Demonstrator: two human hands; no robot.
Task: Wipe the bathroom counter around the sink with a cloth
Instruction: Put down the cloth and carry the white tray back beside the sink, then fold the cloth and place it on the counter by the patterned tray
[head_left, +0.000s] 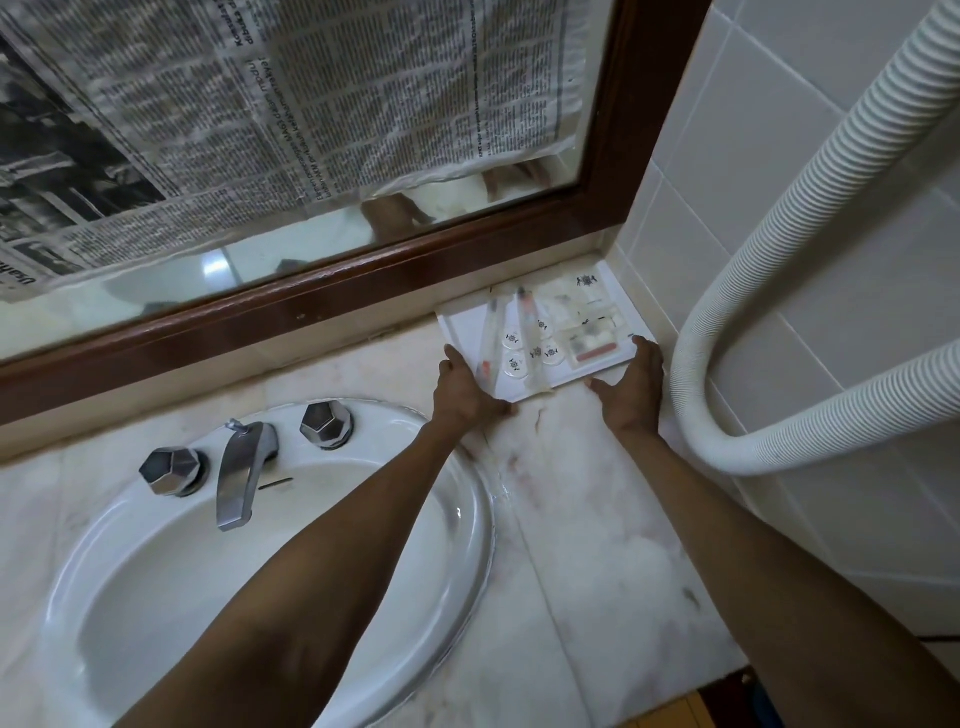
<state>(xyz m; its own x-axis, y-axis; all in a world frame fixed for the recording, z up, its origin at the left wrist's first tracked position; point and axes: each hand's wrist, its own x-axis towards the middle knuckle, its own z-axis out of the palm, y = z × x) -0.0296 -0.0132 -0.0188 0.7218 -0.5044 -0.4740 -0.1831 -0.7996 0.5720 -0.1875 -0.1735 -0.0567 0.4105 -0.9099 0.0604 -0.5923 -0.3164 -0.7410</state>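
Marble counter (587, 525) runs around the white oval sink (467, 525), pale and streaked with faint brown marks to the right of the basin; no cloth shows anywhere in view. At the far right corner of the counter sits a white tray (457, 325) of small wrapped toiletries, pushed close to the wall tiles. Both hands are on it: the left hand (465, 392) has its fingers closed on the tray's near left corner, and the right hand (631, 389) grips the near right edge, fingers wrapped at the corner. The packets look like hotel amenities, though blur makes that uncertain. Left of the hands stand the chrome tap (244, 473) and two faceted knobs. Behind, a wood-framed mirror (363, 275) is partly covered with newspaper (260, 104). A ribbed white hose (769, 291) loops down at right.
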